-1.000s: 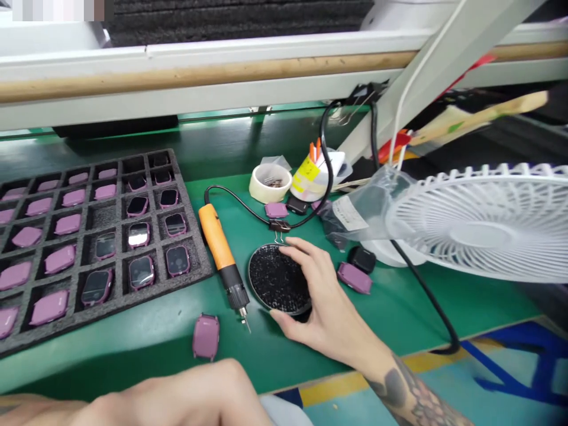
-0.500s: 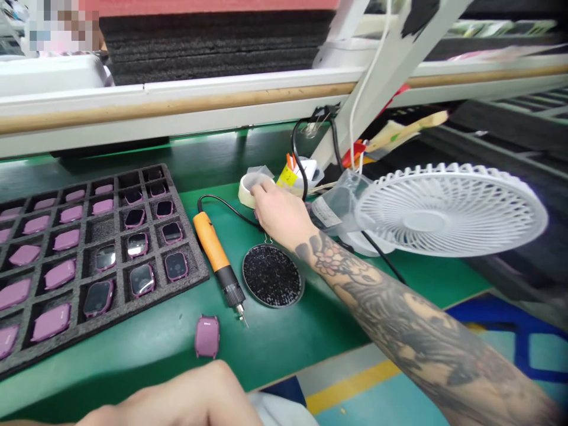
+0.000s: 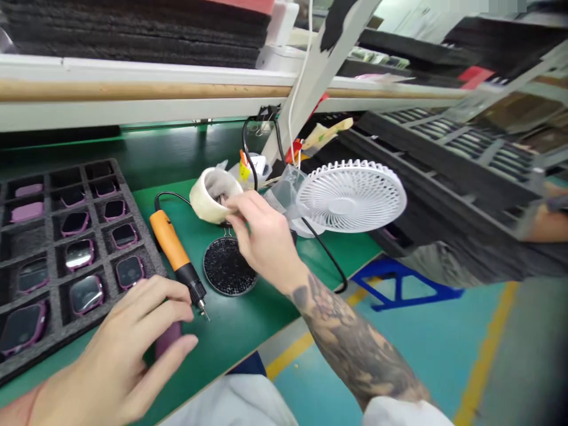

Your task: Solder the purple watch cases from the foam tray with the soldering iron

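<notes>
Had the right hand (image 3: 266, 234) at a roll of masking tape (image 3: 202, 201) on the near side of its opening, beyond and to the right of the orange electric screwdriver (image 3: 171, 242), gripping the rim between thumb and fingertips. Saw the roll tilted, opening toward the camera, with clear film and small dark bits inside, too blurred to identify. Could not tell about any lift off the green workbench (image 3: 239, 322). Held the left hand (image 3: 137, 343) on the near left side of the screwdriver, thumb well apart from the loosely bent fingers, over a purple watch case (image 3: 169, 338). Glimpsed only part of that case, just to the near left of the screwdriver's bit; could not tell about contact with the fingers. Noted a round black speckled dish (image 3: 228, 269) just right of the screwdriver, and a black cord (image 3: 175, 196) running from its rear end. Found a dark foam tray (image 3: 144, 236) left of the screwdriver, holding purple-framed watches (image 3: 130, 272) with screens up in separate compartments. Saw a white fan (image 3: 350, 198) well to the right of the screwdriver.
</notes>
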Demonstrator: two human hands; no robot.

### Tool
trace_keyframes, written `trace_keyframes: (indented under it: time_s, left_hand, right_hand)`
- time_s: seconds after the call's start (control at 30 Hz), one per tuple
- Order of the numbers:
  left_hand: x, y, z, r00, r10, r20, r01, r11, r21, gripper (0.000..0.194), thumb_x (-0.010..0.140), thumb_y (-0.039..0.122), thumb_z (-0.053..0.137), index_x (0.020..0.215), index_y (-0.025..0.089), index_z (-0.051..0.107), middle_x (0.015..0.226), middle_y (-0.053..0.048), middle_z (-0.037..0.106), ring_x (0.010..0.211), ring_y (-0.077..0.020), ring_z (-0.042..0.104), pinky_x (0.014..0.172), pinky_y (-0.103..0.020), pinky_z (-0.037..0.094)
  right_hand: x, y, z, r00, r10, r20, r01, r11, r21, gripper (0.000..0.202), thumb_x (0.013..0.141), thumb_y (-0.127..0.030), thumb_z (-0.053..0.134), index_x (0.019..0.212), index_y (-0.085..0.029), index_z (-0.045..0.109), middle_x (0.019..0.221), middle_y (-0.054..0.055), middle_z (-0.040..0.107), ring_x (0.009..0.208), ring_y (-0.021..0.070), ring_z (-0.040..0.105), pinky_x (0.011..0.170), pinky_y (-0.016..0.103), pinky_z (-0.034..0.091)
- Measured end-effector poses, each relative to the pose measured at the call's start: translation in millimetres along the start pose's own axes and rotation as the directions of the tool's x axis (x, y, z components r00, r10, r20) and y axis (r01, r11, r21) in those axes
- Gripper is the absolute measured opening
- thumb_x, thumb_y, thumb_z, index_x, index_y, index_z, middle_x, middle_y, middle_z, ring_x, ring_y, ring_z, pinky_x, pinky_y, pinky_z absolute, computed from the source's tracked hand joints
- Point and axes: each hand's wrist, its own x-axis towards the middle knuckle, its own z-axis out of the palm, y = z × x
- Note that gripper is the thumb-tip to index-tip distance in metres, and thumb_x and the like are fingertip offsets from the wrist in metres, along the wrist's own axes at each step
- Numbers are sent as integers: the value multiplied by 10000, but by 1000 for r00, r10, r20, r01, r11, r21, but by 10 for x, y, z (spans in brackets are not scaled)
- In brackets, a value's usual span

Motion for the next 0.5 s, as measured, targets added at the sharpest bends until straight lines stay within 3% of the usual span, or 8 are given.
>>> trace_keyframes:
  time_s: [0.1, 0.23, 0.37, 0.5]
  left_hand:
    - [-5, -173, 179, 991, 132, -19, -124, 968, 217, 225, 1187, 104, 654, 1357, 233, 724, 1381, -120, 816, 1243, -286, 759, 1101, -448, 560]
    - [-43, -306, 298, 994, 105, -33, -93, 962, 256, 207, 1217, 145, 617, 1388, 202, 719, 1410, -127, 820, 1252, -289, 753, 1101, -455, 529]
    - [-45, -308, 341, 993, 119, -29, -107, 956, 273, 206, 1228, 127, 592, 1374, 182, 727, 1368, -117, 830, 1194, -270, 757, 1090, -455, 514]
    - [-100, -317, 360, 994, 94, -50, -76, 956, 283, 270, 1219, 117, 606, 1430, 201, 752, 1445, -113, 825, 1268, -287, 758, 1153, -455, 512]
  right_hand:
    - [-434, -57, -416, 999, -32, 5, 31, 994, 107, 110, 1223, -169, 673, 1257, -244, 746, 1164, 48, 821, 1034, 202, 808, 920, 353, 714]
    - [-838, 89, -839, 994, -13, 109, -1, 991, 132, 162, 1209, -144, 682, 1225, -299, 727, 1092, 38, 814, 929, 200, 798, 804, 301, 673]
    - [-1050, 292, -957, 988, 31, 153, -44, 996, 80, 142, 1213, -176, 693, 1232, -307, 746, 1098, 44, 825, 932, 208, 822, 799, 295, 678]
    - [-1280, 332, -986, 986, 97, 133, -99, 995, 8, 147, 1220, -206, 685, 1250, -325, 765, 1138, 66, 850, 984, 251, 862, 836, 354, 723]
